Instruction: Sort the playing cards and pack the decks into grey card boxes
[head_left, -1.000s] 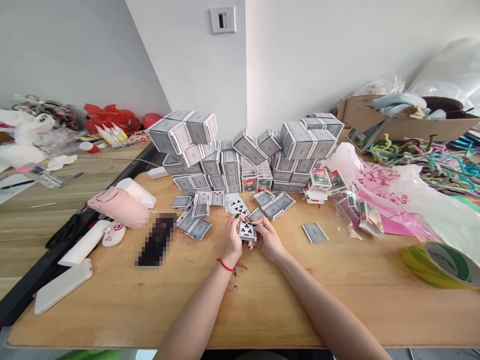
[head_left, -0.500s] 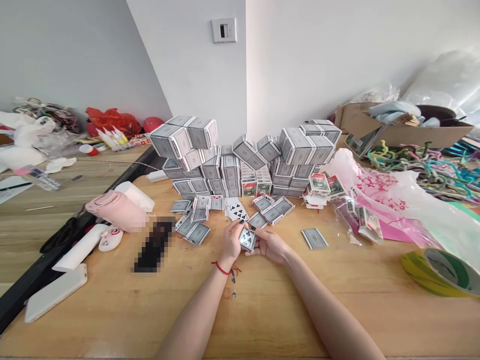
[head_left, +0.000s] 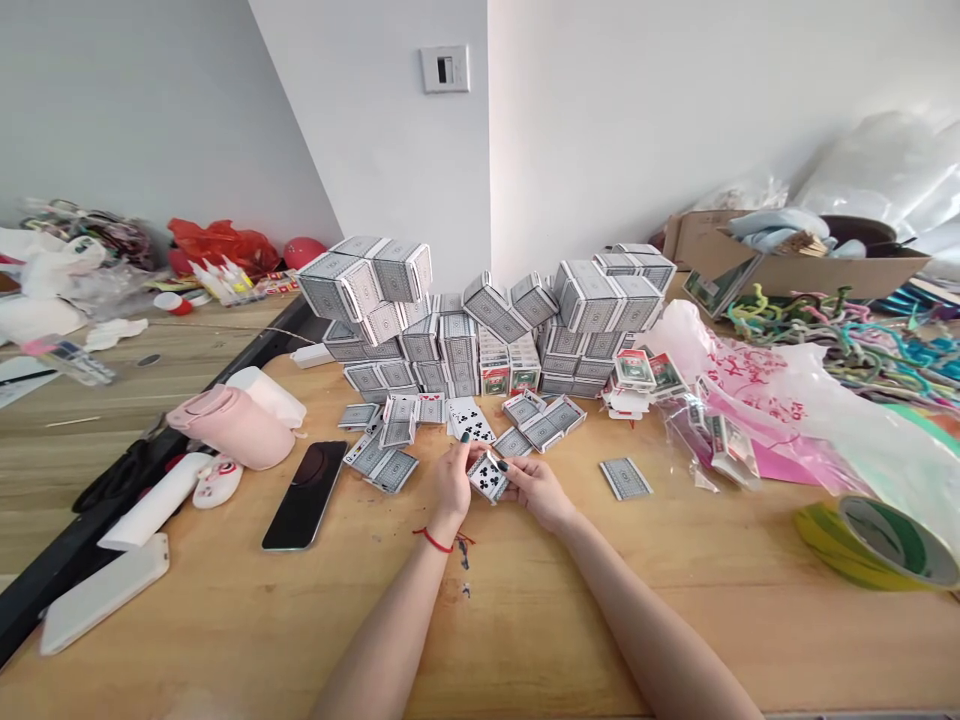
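Head view: left hand [head_left: 452, 480], right hand [head_left: 536, 493], grip clamped on playing cards [head_left: 487, 476], stacked card boxes [head_left: 459, 342] beyond.

A cluttered home workroom, long wooden table [head_left: 525, 620] at its center, stacked card decks [head_left: 442, 340] on the table, phone [head_left: 304, 495] beside them, cardboard box [head_left: 795, 270] beyond the table's right end, wall switch [head_left: 445, 69] above it

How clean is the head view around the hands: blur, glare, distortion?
Head view: wide-angle bowing stretches the table toward the frame edges; light is soft, shadows faint; glare sits on the phone and plastic bag; the playing card between left hand and right hand shows its clubs sharply.
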